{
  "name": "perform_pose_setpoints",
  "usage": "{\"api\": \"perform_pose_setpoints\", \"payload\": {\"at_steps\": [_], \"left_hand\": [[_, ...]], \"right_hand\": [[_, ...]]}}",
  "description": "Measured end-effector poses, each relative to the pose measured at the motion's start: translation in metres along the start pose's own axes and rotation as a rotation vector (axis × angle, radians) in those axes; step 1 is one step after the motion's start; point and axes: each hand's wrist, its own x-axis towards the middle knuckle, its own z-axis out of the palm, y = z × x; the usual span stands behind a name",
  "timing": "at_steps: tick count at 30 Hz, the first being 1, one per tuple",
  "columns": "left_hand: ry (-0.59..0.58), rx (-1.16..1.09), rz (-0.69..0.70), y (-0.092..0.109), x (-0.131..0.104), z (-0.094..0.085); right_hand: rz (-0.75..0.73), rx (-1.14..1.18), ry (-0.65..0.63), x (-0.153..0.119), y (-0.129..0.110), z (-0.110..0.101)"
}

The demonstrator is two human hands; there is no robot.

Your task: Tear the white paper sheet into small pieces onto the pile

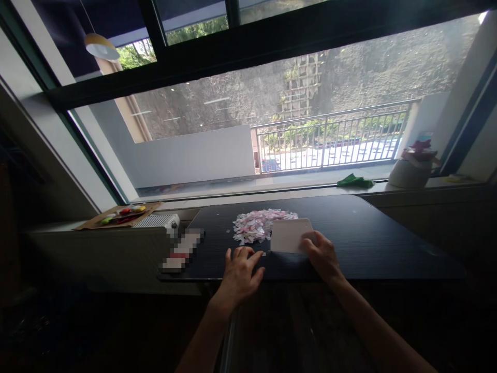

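Note:
A pile of small pale pink and white scraps (254,226) lies on the dark table. My right hand (322,256) grips the right side of a flat, pale rectangular piece, like a card or thin board (289,236), which is tilted up against the pile's right side. The fingers are slightly blurred. My left hand (241,272) is at the table's near side, just in front of the pile, with fingers apart and nothing visible in them. A tiny loose scrap (264,254) lies by its index fingertip. The underside of the left palm is hidden.
The dark table (373,243) stands against a window ledge. A blurred-out pale item (182,251) lies at its left edge. On the ledge are a brown sheet with colourful items (124,213), a white ridged box (157,223), a green cloth (355,181) and a whitish bag (413,168).

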Motion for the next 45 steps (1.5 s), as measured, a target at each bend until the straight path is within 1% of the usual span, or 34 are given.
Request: {"api": "perform_pose_setpoints", "payload": {"at_steps": [2, 3, 5, 7, 10, 14, 16, 18, 20, 22, 23, 26, 29, 34, 40, 45], "left_hand": [[-0.012, 0.017, 0.011, 0.003, 0.01, 0.006], [0.0, 0.026, 0.004, 0.003, 0.012, 0.009], [0.046, 0.034, -0.009, 0.0, 0.013, 0.014], [0.104, 0.02, -0.003, -0.007, 0.012, 0.016], [0.206, -0.015, 0.005, -0.02, 0.011, 0.016], [0.4, -0.033, -0.046, -0.038, 0.012, 0.016], [0.474, -0.035, -0.087, -0.046, 0.011, 0.019], [0.514, -0.037, -0.11, -0.05, 0.01, 0.024], [0.541, -0.052, -0.113, -0.053, 0.009, 0.028], [0.571, -0.099, -0.117, -0.055, 0.009, 0.031], [0.586, -0.136, -0.121, -0.057, 0.009, 0.031], [0.604, -0.234, -0.126, -0.061, 0.011, 0.031], [0.591, -0.262, -0.13, -0.062, 0.012, 0.029], [0.587, -0.297, -0.149, -0.062, 0.012, 0.029], [0.583, -0.325, -0.163, -0.063, 0.013, 0.028], [0.574, -0.341, -0.171, -0.062, 0.012, 0.027]], "right_hand": [[0.0, 0.022, 0.015, -0.001, 0.0, 0.0], [-0.003, 0.034, 0.026, -0.001, -0.001, 0.0], [-0.011, 0.062, 0.032, -0.002, -0.001, 0.0], [-0.033, 0.073, 0.002, -0.002, -0.002, 0.001], [-0.04, 0.032, -0.021, -0.003, -0.002, 0.001], [0.007, 0.042, 0.042, -0.002, -0.001, 0.0], [0.014, 0.044, 0.048, -0.001, -0.001, -0.001], [0.019, 0.015, 0.027, -0.001, 0.0, -0.001], [0.01, 0.008, -0.033, 0.0, 0.0, -0.002], [-0.002, 0.045, -0.079, 0.0, 0.0, -0.002], [-0.006, 0.065, -0.083, 0.0, 0.001, -0.002], [-0.003, 0.075, -0.067, 0.001, 0.001, -0.001], [-0.008, 0.083, -0.143, 0.0, -0.001, -0.002], [-0.017, 0.178, -0.282, -0.004, -0.006, -0.003], [-0.011, 0.208, -0.27, -0.003, -0.004, -0.003], [-0.009, 0.205, -0.387, -0.003, -0.004, -0.004]]}}
